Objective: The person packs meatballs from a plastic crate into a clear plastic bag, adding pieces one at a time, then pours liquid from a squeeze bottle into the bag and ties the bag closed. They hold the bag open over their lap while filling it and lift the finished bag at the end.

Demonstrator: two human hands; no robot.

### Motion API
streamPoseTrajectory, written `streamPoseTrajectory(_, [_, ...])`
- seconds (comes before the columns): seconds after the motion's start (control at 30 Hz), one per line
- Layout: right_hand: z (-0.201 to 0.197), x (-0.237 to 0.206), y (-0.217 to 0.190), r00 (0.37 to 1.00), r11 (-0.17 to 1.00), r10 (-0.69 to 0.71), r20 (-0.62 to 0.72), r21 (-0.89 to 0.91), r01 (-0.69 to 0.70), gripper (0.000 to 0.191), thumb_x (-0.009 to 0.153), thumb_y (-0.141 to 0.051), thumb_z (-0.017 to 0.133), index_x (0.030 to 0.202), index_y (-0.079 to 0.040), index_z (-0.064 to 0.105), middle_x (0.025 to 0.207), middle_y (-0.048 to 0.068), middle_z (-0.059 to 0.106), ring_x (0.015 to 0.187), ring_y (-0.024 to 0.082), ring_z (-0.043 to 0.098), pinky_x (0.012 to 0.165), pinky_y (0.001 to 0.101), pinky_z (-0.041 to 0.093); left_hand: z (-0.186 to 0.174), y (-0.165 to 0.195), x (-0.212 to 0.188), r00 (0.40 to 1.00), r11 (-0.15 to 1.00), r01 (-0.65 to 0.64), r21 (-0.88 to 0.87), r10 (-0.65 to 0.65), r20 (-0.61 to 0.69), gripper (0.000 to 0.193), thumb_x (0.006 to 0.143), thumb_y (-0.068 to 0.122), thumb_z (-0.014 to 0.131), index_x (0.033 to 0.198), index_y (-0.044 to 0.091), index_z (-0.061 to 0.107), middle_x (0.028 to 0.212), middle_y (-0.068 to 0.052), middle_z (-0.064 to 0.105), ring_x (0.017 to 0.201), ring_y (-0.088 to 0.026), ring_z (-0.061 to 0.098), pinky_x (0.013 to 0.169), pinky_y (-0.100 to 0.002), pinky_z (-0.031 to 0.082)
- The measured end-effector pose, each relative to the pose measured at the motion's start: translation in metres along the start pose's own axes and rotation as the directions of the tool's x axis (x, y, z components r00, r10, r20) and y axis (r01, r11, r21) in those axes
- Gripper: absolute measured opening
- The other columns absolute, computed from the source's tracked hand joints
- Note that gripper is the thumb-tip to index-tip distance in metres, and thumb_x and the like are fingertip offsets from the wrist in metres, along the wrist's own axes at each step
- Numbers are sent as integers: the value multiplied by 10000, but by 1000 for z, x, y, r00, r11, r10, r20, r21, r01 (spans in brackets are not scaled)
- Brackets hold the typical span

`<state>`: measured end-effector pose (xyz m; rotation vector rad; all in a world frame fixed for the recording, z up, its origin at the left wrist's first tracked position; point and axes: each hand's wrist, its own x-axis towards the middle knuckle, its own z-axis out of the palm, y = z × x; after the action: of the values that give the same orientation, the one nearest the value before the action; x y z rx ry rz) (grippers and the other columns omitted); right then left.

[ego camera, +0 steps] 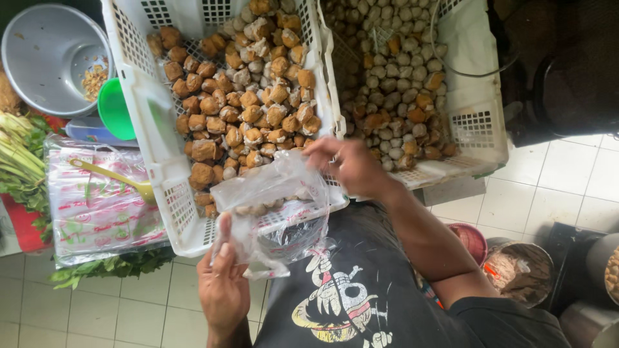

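1. The left hand [222,287] is clenched on the lower edge of a clear plastic bag [274,206], thumb pressed up along the film.
2. The right hand [348,164] grips the bag's upper edge, so the bag hangs stretched between the two hands above the person's dark printed shirt [361,290].
3. A few pale round food balls [258,209] lie inside the bag, seen through the plastic.
4. The bag sits over the near corner of a white perforated crate [138,96], which is heaped with brown fried lumps [245,96].
5. Just beside that crate, to the right, a second white crate [480,122] holds greyish balls mixed with some brown ones [400,90].
6. Left of the first crate: a grey bowl [42,55] with crumbs in it, a green cup [115,109] touching the crate wall, and a stack of printed plastic wrappers [97,206] with a yellow spoon [116,177] lying on top.
7. Leafy greens [19,158] lie at the far left edge, and more leaves show under the wrappers.
8. Pale floor tiles [554,180] show at right, with round containers [519,270] standing on them near the person's right arm.
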<state>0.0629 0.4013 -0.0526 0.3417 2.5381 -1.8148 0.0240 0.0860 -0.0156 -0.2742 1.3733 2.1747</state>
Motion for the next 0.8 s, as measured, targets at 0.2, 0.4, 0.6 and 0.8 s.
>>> streamPoseTrajectory(0.2, [-24, -2, 98, 954, 793, 285, -91, -537, -288, 597, 891, -275, 755, 1370, 4, 534, 1290, 280, 619, 1130, 432, 628, 920, 517, 514, -20, -11, 1, 999, 999, -23, -27, 24, 36, 539, 1062, 99, 528, 1557, -107, 470, 1538, -128, 551, 770, -10, 422, 644, -189, 342])
streamPoseTrajectory(0.4, [-10, -4, 122, 953, 894, 290, -90, -331, -303, 622, 849, -246, 768, 1383, -39, 525, 1325, 213, 648, 1209, 372, 635, 980, 451, 518, -15, -9, 5, 998, 1000, 3, 6, -4, 65, 544, 1034, 118, 512, 1535, -88, 460, 1559, -114, 538, 847, -25, 483, 704, -196, 388])
streamPoseTrajectory(0.6, [-31, -21, 58, 928, 825, 372, -8, 460, -327, 498, 935, -405, 677, 1266, -44, 590, 1025, 117, 712, 908, 168, 700, 752, 312, 590, -1, -13, 3, 998, 999, 48, -7, -48, 42, 544, 1037, 84, 509, 1544, -109, 471, 1591, -165, 509, 786, -19, 462, 631, -178, 344])
streamPoseTrajectory(0.8, [16, -11, -28, 973, 983, -65, 221, 182, 24, 372, 964, -284, 694, 1262, -62, 667, 1100, 70, 738, 941, 146, 710, 842, 306, 583, 7, -9, 6, 999, 997, 7, -83, -2, 54, 588, 1046, 153, 544, 1570, -97, 447, 869, 77, 532, 727, -34, 431, 650, -198, 339])
